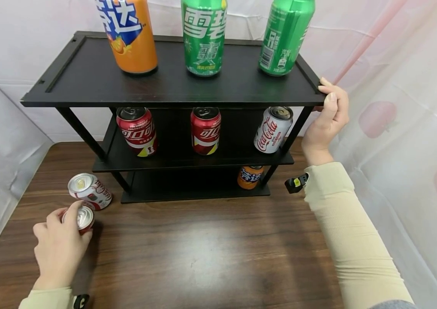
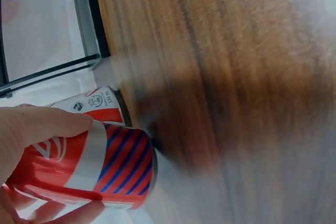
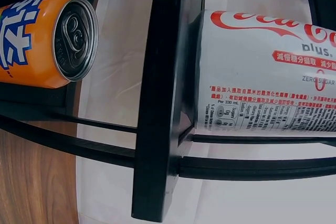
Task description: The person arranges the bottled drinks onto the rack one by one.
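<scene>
My left hand (image 1: 59, 242) grips a red soda can (image 1: 85, 217) with a silver top, at the left of the table. In the left wrist view this can (image 2: 123, 163) shows blue diagonal stripes, with thumb and fingers on opposite sides. Right behind it stands a white-and-red Coca-Cola can (image 1: 91, 191), partly covered by the red one in the left wrist view. My right hand (image 1: 328, 116) holds the right front corner of the black three-tier shelf (image 1: 172, 95). Near that side, a white Coca-Cola plus can (image 3: 262, 72) stands on the middle tier.
The top tier carries an orange Fanta can (image 1: 135, 38) and two green Sprite cans (image 1: 204, 43). Two red cola cans (image 1: 138, 133) stand on the middle tier, and another orange can (image 1: 250, 177) is at bottom right. Brown wooden table (image 1: 203, 249) extends in front; white curtains hang around.
</scene>
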A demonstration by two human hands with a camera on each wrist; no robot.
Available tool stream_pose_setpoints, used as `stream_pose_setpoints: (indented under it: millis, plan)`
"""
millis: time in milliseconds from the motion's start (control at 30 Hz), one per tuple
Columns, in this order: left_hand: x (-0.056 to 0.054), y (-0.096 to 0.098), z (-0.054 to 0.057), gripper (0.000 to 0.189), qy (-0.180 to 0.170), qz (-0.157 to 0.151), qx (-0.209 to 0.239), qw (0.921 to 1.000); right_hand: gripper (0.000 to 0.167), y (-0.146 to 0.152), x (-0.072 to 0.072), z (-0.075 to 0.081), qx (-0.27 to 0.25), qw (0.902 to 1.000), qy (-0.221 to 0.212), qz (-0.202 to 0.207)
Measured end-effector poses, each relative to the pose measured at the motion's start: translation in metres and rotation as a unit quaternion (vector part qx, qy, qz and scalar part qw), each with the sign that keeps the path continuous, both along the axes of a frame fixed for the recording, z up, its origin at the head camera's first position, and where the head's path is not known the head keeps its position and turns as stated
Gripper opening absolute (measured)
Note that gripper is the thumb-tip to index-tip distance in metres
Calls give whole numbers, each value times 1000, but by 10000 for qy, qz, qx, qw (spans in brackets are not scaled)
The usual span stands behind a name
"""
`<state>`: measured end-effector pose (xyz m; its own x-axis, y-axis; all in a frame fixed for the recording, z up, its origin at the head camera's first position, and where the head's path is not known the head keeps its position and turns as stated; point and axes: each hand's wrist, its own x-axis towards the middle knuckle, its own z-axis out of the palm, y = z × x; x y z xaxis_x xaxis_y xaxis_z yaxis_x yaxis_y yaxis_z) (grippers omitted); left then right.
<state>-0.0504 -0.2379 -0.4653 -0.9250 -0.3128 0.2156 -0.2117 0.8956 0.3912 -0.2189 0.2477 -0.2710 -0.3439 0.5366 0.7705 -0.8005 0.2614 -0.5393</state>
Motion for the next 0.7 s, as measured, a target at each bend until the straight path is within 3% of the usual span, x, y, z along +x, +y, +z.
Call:
stream_pose_setpoints:
  millis: [400,700]
  plan:
    - [7,-4,-9,71,302,279,76,9991,35,-2,2,2,62,9999,-20,-84]
    - [11,-2,-12,73,556,293,45,9980,35,-1,1,0,92,9999,-23,-76]
